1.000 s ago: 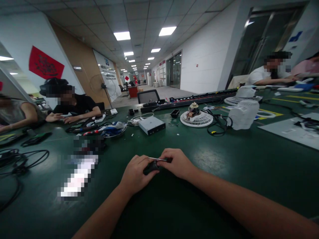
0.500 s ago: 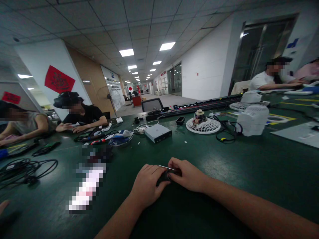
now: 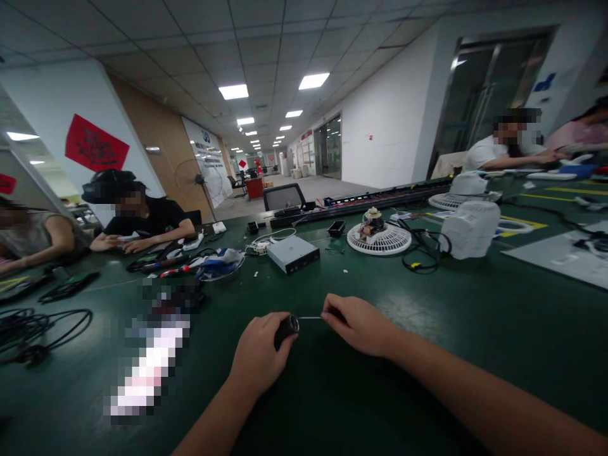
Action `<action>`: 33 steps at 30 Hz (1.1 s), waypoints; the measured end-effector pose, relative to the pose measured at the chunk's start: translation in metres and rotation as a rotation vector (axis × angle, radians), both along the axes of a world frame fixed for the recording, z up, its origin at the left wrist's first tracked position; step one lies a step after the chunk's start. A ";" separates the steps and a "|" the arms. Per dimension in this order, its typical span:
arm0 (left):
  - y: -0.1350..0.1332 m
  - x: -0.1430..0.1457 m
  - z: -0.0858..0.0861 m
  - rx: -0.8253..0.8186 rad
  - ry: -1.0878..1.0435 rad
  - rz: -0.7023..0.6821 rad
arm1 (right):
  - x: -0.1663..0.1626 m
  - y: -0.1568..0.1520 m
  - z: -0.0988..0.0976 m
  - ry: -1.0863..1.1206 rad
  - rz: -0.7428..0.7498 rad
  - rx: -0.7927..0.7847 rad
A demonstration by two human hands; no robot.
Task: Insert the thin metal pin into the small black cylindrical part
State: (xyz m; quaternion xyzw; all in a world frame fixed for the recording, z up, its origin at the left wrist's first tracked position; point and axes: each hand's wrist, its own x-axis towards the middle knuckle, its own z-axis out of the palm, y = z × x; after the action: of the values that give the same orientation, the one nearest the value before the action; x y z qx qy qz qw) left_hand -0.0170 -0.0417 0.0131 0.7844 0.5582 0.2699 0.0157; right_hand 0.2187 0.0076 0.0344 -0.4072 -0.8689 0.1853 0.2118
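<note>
The head camera faces forward and down across a table point(image 3: 475, 310), left hand point(image 3: 259, 347) and right hand point(image 3: 360, 324) near at lower centre, a corridor point(image 3: 327, 183) far off, upper centre.

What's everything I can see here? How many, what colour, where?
Cylinder: one, black, front centre
Thin rod: one, silvery, beside cylinder
Box: one, grey, beyond cylinder
Round grilles: two, white, right of box
Large plastic part: one, white, right side
Tray: one, black, right of box
Cables: several, black, left and right
Bundle: one, blue-white, left of box
Table: one, green, beneath
Large diamond sign: one, red, left wall
Ceiling lights: several, white, overhead
Other people: four, varied clothes, table's sides
Left hand: one, bare, around cylinder
Right hand: one, bare, pinching thin rod
</note>
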 end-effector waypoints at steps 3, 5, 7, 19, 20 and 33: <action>-0.002 0.001 0.003 -0.023 -0.007 -0.031 | -0.001 0.001 -0.001 -0.026 0.037 -0.001; -0.003 0.002 0.005 -0.037 0.016 -0.062 | -0.003 0.001 -0.003 -0.033 0.055 0.004; -0.004 0.003 0.006 -0.044 0.046 -0.082 | -0.005 0.002 -0.005 -0.048 0.057 0.020; -0.005 0.003 0.008 -0.025 0.070 -0.022 | -0.005 -0.003 -0.001 -0.095 0.157 0.113; -0.004 0.002 0.008 -0.030 0.065 -0.028 | -0.005 -0.003 -0.001 -0.089 0.165 0.110; -0.006 0.000 0.008 -0.067 0.124 -0.096 | -0.001 0.003 -0.001 -0.136 0.221 0.088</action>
State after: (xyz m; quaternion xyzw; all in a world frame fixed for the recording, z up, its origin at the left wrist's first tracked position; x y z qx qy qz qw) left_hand -0.0169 -0.0474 0.0211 0.8245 0.5287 0.2008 0.0204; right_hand 0.2178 0.0102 0.0330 -0.3111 -0.9281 0.1412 0.1482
